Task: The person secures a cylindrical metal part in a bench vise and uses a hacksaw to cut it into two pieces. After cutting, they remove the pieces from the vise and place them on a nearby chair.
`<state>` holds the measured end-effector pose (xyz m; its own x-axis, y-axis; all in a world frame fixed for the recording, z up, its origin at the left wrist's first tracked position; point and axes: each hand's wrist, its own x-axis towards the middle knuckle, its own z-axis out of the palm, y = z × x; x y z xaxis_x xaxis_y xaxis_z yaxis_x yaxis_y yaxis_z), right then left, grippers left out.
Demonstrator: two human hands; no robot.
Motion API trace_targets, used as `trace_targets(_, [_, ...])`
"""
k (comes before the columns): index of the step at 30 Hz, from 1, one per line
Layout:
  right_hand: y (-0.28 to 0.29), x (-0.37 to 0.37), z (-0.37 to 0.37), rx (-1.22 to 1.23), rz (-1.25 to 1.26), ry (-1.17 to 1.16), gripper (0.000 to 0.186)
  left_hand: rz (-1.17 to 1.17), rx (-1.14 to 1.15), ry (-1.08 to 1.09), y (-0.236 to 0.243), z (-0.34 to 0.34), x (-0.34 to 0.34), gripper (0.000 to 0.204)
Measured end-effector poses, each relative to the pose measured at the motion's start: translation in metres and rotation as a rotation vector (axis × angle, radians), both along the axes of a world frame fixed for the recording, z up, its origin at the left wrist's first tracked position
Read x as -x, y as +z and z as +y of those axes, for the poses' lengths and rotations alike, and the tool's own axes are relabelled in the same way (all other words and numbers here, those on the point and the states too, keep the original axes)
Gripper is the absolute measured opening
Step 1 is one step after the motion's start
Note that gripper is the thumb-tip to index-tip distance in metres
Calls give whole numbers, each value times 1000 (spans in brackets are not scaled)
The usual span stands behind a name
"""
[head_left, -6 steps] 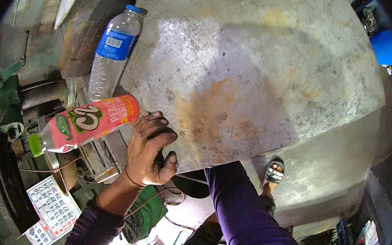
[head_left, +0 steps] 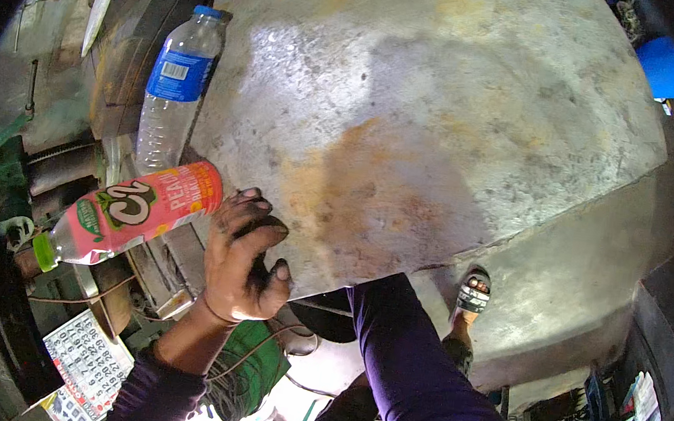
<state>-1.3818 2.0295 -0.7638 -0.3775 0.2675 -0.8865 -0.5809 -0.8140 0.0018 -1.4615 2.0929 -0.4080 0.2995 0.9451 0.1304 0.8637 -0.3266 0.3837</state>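
Observation:
My left hand [head_left: 244, 262] is at the near left edge of a stained grey metal surface [head_left: 418, 78]. Its fingers are loosely bent, the thumb stands apart, and dark grime covers the fingertips; nothing shows between them. Close beside the knuckles is the orange-red base of a pink-labelled drink bottle [head_left: 142, 205], its green cap pointing to the lower left. Whether the fingers touch it I cannot tell. Beyond that, a clear plastic bottle [head_left: 176, 92] with a blue label and blue cap is at the left border of the surface. My right hand is out of view.
Dark metal machine parts [head_left: 11, 298] fill the left side, with a printed calendar [head_left: 87, 361] below. A green bundle [head_left: 253, 367] with dark cord lies under my forearm. My sandalled foot [head_left: 474, 293] is on the floor. A blue container [head_left: 667, 69] is at the far right.
The view has shifted slightly, so the bottles and my left hand appear a little farther left. The hand keeps nearly the same bent shape beside the pink-labelled bottle.

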Motion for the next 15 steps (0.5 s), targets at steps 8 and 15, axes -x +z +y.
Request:
trace_targets(8, [24, 3, -21, -61, 96, 229, 21, 35, -21, 5, 1, 1, -3, 36])
trace_targets(15, [49, -153, -107, -268, 316, 337, 35, 61, -19, 27, 4, -2, -8, 39])
